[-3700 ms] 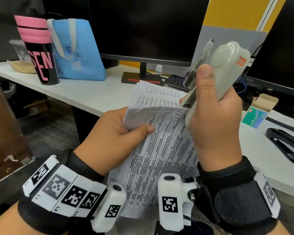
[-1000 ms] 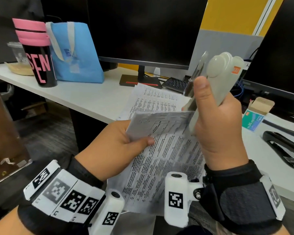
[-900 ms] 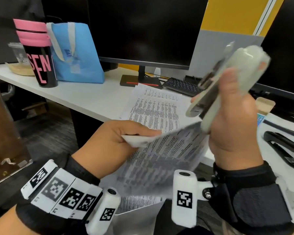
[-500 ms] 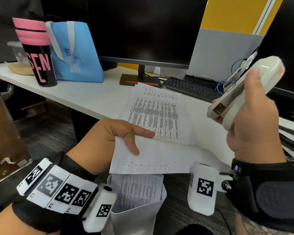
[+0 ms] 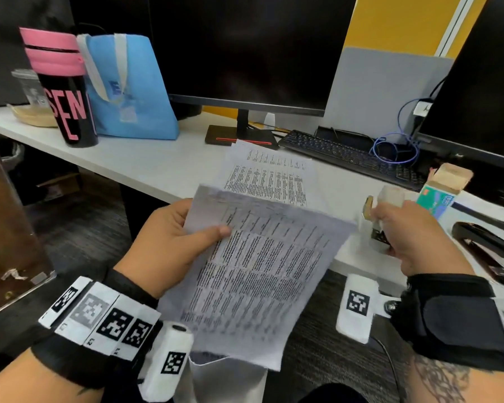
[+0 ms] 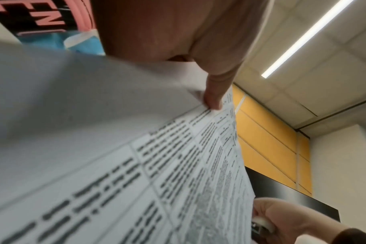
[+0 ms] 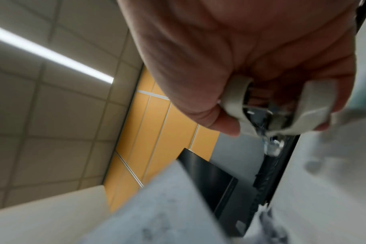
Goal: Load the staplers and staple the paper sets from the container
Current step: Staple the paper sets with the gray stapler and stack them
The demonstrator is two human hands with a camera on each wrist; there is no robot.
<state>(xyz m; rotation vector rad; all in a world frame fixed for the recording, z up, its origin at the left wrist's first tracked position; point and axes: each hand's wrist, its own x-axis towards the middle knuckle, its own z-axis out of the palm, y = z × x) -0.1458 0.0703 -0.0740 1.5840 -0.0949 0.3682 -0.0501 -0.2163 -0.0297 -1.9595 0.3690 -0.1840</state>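
Observation:
My left hand (image 5: 175, 237) pinches a printed paper set (image 5: 256, 271) by its upper left corner, thumb on top, and holds it in the air in front of the desk edge. The left wrist view shows a fingertip (image 6: 213, 102) on the paper set (image 6: 119, 173). My right hand (image 5: 405, 231) grips the grey stapler (image 5: 383, 216) low over the desk, right of the sheets; the grey stapler (image 7: 267, 112) sits between curled fingers. Another printed set (image 5: 271, 173) lies flat on the white desk (image 5: 146, 164). A white container (image 5: 227, 379) with paper stands below my hands.
A black stapler (image 5: 486, 251) lies on the desk at far right, behind it a green staple box (image 5: 437, 196) with its flap open. A keyboard (image 5: 349, 155), two monitors, a blue bag (image 5: 128, 88) and a pink-lidded tumbler (image 5: 64, 88) line the back.
The grey stapler came off the paper corner and my right hand swung right and down to the desk. My left hand flipped the set flat, then lifted it print side up.

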